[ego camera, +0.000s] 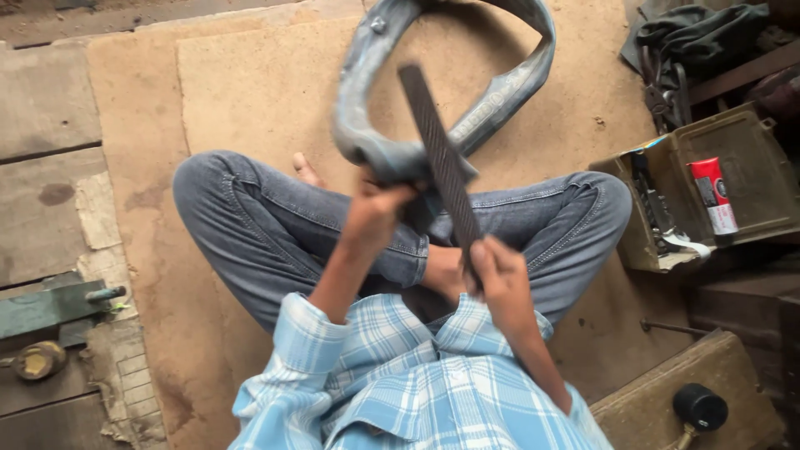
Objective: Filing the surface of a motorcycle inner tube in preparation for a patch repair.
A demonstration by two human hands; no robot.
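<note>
I sit cross-legged on a brown mat in grey jeans and a blue checked shirt. My left hand (377, 208) grips a folded part of a grey rubber inner tube (367, 92), whose loop curves up and away over the mat. My right hand (497, 271) holds the lower end of a long dark flat file (437, 150). The file slants up to the left and lies across the tube's folded part just beside my left hand.
An open olive toolbox (733, 142) with tools and a red-and-white tube (713, 196) stands at the right. Dark cloth (696, 33) lies behind it. A wooden box with a black knob (698, 407) sits lower right. Worn planks and a metal clamp (50, 304) lie left.
</note>
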